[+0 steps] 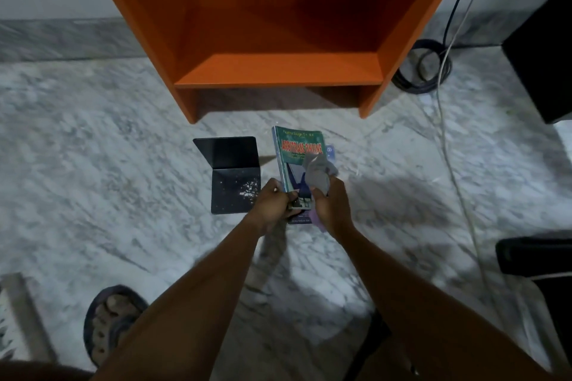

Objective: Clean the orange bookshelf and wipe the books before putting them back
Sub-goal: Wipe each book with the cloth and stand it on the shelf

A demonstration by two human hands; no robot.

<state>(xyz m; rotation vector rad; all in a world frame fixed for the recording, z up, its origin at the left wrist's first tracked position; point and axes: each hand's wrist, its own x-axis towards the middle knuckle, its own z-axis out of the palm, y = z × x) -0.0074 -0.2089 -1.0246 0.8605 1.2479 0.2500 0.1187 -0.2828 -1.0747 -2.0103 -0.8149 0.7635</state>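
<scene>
The orange bookshelf [278, 71] stands empty on the marble floor ahead of me. In front of it my left hand [275, 199] grips the near end of a green book [297, 150] with red title letters, held tilted above the floor. My right hand [332, 206] is closed on a grey cloth [318, 172] that lies against the book's front cover. Under the held book, more books rest on the floor, mostly hidden; a blue corner [330, 151] shows at the right.
A black metal bookend [230, 173] with white dust on its base stands left of the book. Coiled dark cable [421, 68] and a white cord [445, 139] lie right of the shelf. A black box [541, 71] sits far right. My sandalled foot [108, 322] is at lower left.
</scene>
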